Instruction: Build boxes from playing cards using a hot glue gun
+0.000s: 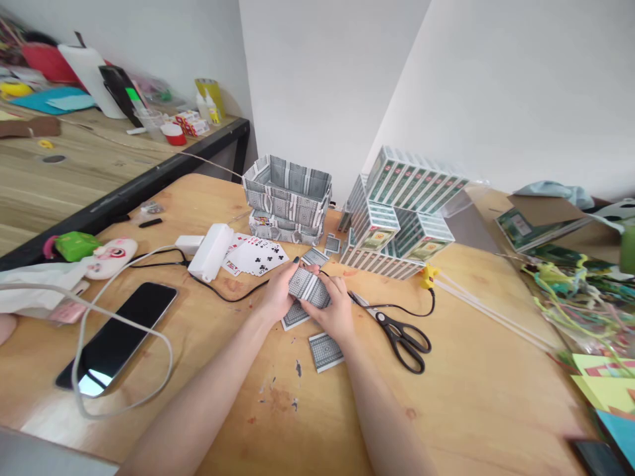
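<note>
Both my hands hold grey patterned playing cards [308, 285] between them, backs facing up. My left hand [281, 291] grips their left side, and my right hand [338, 309] pinches the right edge with its thumb on top. Beneath the hands another card [294, 317] shows partly. A grey-backed card [326, 352] lies nearer me, below my right hand. Face-up playing cards [258, 256] are fanned out beyond my left hand. Behind them stands a box-shaped basket [288, 205] built of folded cards. Scissors [404, 337] with black handles rest right of my right hand.
Card boxes [417, 175] are stacked at the back right. A black cord runs across the table past a yellow plug [429, 276]. On the left lie a phone [119, 337], a looped white cable [166, 377] and a white glue-gun-like device [211, 251]. Coloured papers [602, 390] sit far right.
</note>
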`<act>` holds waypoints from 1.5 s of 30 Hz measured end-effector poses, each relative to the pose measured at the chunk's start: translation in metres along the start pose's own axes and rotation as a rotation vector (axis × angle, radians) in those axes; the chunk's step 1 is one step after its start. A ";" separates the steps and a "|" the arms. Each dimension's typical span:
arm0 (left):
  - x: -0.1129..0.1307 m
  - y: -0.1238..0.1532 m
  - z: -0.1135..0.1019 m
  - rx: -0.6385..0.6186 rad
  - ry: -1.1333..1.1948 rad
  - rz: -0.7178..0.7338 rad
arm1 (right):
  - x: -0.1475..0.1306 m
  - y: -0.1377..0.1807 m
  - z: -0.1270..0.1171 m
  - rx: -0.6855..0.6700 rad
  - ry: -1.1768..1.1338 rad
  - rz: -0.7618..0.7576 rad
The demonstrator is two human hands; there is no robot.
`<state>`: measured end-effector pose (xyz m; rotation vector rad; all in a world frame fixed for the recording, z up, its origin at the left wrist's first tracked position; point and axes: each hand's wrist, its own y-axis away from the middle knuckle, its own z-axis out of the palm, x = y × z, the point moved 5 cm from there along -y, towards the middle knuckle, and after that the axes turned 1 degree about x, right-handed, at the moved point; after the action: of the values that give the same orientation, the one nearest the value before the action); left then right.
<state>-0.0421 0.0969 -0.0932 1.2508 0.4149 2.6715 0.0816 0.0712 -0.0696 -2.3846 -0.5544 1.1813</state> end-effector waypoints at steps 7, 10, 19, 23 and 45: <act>0.008 -0.001 0.002 -0.101 -0.019 0.050 | 0.001 -0.001 -0.003 -0.023 -0.116 0.071; 0.019 -0.001 -0.001 -0.121 -0.026 0.140 | 0.005 -0.002 -0.005 0.000 -0.178 0.138; 0.064 -0.004 -0.053 0.423 -0.524 0.675 | 0.016 0.008 -0.021 0.339 -0.536 0.284; 0.069 -0.003 -0.057 0.522 -1.037 0.775 | 0.017 0.010 -0.035 0.492 -0.189 0.237; 0.058 -0.002 -0.044 0.623 -1.583 0.761 | 0.012 0.003 -0.031 0.522 0.401 0.093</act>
<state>-0.1125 0.1063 -0.0789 3.5243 0.4947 0.9030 0.1139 0.0691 -0.0623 -2.1118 0.0020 0.7295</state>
